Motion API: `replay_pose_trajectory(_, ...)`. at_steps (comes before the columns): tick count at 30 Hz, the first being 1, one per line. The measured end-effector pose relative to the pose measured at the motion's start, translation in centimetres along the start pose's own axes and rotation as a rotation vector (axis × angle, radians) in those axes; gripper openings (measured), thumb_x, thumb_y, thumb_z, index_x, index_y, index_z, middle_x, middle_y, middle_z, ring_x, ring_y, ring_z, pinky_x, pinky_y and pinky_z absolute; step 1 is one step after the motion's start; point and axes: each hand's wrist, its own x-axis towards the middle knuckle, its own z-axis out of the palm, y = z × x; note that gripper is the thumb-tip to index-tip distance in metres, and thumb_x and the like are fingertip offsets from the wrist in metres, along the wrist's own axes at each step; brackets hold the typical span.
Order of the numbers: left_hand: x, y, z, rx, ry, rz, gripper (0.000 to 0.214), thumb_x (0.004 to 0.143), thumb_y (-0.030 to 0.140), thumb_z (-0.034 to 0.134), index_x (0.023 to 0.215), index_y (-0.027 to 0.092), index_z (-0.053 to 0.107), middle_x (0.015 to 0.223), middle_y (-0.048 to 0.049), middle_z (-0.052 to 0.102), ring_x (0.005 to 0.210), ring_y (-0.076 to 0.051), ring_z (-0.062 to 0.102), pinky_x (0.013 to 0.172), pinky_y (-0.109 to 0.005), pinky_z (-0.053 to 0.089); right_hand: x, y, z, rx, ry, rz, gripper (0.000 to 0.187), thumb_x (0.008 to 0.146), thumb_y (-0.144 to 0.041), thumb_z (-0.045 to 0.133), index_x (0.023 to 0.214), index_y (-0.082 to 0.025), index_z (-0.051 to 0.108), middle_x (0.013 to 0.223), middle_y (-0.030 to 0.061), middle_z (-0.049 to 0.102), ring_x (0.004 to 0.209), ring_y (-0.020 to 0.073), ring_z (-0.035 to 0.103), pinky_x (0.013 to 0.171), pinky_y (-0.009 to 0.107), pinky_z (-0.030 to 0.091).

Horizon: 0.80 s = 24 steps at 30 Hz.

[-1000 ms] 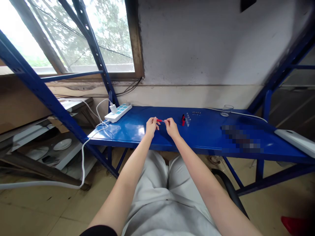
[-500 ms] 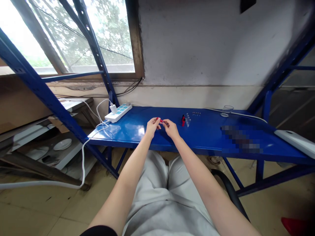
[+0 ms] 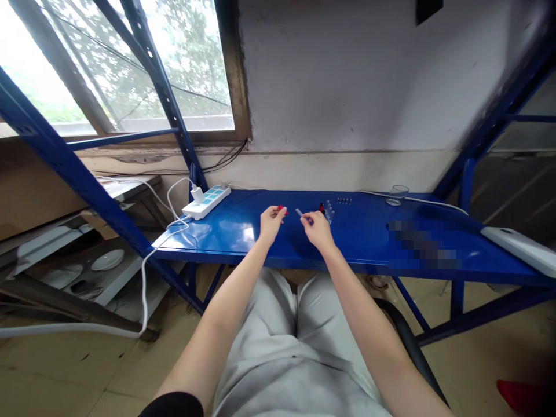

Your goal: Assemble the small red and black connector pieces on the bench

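Over the blue tabletop, my left hand pinches a small red piece, partly covered by the fingers. A hand's width to the right, my right hand is closed on a slim pale translucent tube, whose free end points up and left toward the red piece. The two are apart. Just beyond my right hand stand red and black pieces, partly hidden by it. Beside them is a cluster of small clear tubes. Several tiny pieces sit in a row farther back.
A white power strip with a plugged-in adapter lies at the left end, its cable hanging over the edge. A clear glass stands at the back right. A blurred dark object and a white device lie on the right.
My hands, close together at the red piece before, have separated. My right hand has moved right with the pale tube, while my left hand stays nearly in place with the red piece.
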Motion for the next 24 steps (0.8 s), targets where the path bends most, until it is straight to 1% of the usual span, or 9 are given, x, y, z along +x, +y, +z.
replay_pose_trajectory(3, -0.5, 0.2, 2.5, 0.199, -0.183, 0.043, 0.029, 0.069, 0.042, 0.064, 0.076, 0.013, 0.064, 0.07, -0.0052, 0.065, 0.063, -0.013, 0.058, 0.06, -0.025, 0.045, 0.0, 1.9, -2.8, 0.05, -0.076, 0.135, 0.02, 0.077, -0.028, 0.053, 0.086, -0.016, 0.066, 0.078, 0.0058, 0.066, 0.071, 0.0158, 0.06, 0.07, 0.027, 0.045)
replay_pose_trajectory(5, -0.9, 0.5, 4.4, 0.366, -0.279, 0.061, 0.026, 0.067, 0.038, 0.067, 0.074, 0.014, 0.066, 0.072, -0.0059, 0.066, 0.069, -0.015, 0.06, 0.066, -0.027, 0.046, -0.1, 3.3, -4.3, 0.027, -0.075, 0.222, 0.017, 0.075, -0.028, 0.056, 0.082, -0.016, 0.067, 0.078, 0.0058, 0.068, 0.072, 0.016, 0.062, 0.069, 0.026, 0.045)
replay_pose_trajectory(7, -1.3, 0.8, 6.2, 0.501, -0.359, 0.062, 0.026, 0.067, 0.038, 0.068, 0.076, 0.014, 0.068, 0.076, -0.0066, 0.068, 0.072, -0.017, 0.06, 0.069, -0.028, 0.045, -0.1, 4.7, -5.3, -0.019, -0.083, 0.284, 0.016, 0.074, -0.028, 0.057, 0.081, -0.016, 0.067, 0.076, 0.0062, 0.069, 0.073, 0.0165, 0.063, 0.068, 0.026, 0.045)
replay_pose_trajectory(9, -1.7, 1.0, 7.7, 0.59, -0.404, 0.033, 0.026, 0.067, 0.038, 0.068, 0.078, 0.014, 0.069, 0.078, -0.0069, 0.068, 0.073, -0.018, 0.061, 0.068, -0.028, 0.045, -0.2, 5.7, -5.8, -0.075, -0.083, 0.31, 0.015, 0.074, -0.028, 0.058, 0.079, -0.017, 0.067, 0.074, 0.0063, 0.069, 0.073, 0.0169, 0.063, 0.067, 0.025, 0.044)
replay_pose_trajectory(11, -1.9, 1.1, 8.7, 0.649, -0.41, 0.004, 0.024, 0.069, 0.037, 0.066, 0.08, 0.016, 0.069, 0.08, -0.0064, 0.068, 0.074, -0.018, 0.061, 0.067, -0.027, 0.044, -0.2, 6.5, -5.9, -0.117, -0.076, 0.307, 0.016, 0.075, -0.03, 0.058, 0.078, -0.017, 0.067, 0.074, 0.0061, 0.069, 0.073, 0.0172, 0.063, 0.066, 0.025, 0.043)
replay_pose_trajectory(14, -2.0, 0.8, 9.6, 0.74, -0.385, 0.003, 0.022, 0.072, 0.037, 0.064, 0.081, 0.018, 0.069, 0.081, -0.0053, 0.068, 0.077, -0.018, 0.061, 0.068, -0.027, 0.044, -0.4, 7.0, -5.5, -0.16, -0.053, 0.27, 0.018, 0.076, -0.033, 0.057, 0.08, -0.019, 0.067, 0.076, 0.0054, 0.069, 0.074, 0.0174, 0.062, 0.064, 0.025, 0.042)
replay_pose_trajectory(16, -2.1, 0.5, 9.9, 0.812, -0.374, 0.025, 0.02, 0.073, 0.038, 0.063, 0.077, 0.019, 0.068, 0.08, -0.0049, 0.068, 0.079, -0.018, 0.06, 0.069, -0.027, 0.043, -0.5, 7.2, -5.2, -0.192, -0.04, 0.252, 0.019, 0.076, -0.034, 0.057, 0.082, -0.019, 0.067, 0.076, 0.005, 0.068, 0.074, 0.0174, 0.061, 0.062, 0.024, 0.041)
replay_pose_trajectory(20, -2.3, 0.0, 10.0, 0.922, -0.366, 0.061, 0.022, 0.072, 0.04, 0.063, 0.073, 0.019, 0.067, 0.079, -0.0055, 0.066, 0.084, -0.021, 0.058, 0.071, -0.029, 0.042, -0.5, 7.5, -4.9, -0.25, -0.065, 0.267, 0.021, 0.077, -0.037, 0.056, 0.083, -0.02, 0.068, 0.077, 0.0047, 0.067, 0.074, 0.017, 0.06, 0.059, 0.024, 0.039)
replay_pose_trajectory(24, -2.5, -0.2, 9.6, 0.911, -0.375, 0.064, 0.024, 0.07, 0.041, 0.065, 0.076, 0.017, 0.065, 0.083, -0.0071, 0.064, 0.086, -0.022, 0.056, 0.073, -0.031, 0.042, -0.5, 7.9, -4.8, -0.31, -0.104, 0.25, 0.024, 0.077, -0.039, 0.056, 0.085, -0.02, 0.068, 0.08, 0.0054, 0.066, 0.076, 0.0171, 0.06, 0.061, 0.024, 0.039)
